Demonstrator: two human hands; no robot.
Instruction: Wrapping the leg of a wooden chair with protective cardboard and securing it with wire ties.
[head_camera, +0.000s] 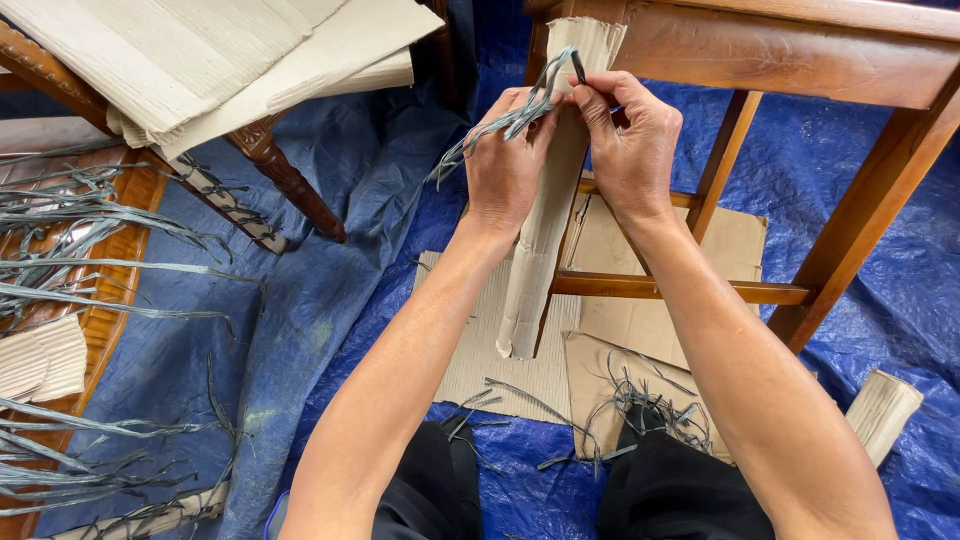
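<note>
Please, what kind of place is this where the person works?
Probably an informal furniture-repair or weaving workspace on the floor. A blue tarp covers the ground, a wooden chair frame stands over cardboard, and both hands work grey strips.

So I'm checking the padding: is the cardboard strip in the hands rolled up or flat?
Rolled lengthwise: the cardboard strip curls into a long tube, held by the left hand and right hand.

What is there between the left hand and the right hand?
In the head view, a folded cardboard strip stands between the left hand and the right hand.
</note>
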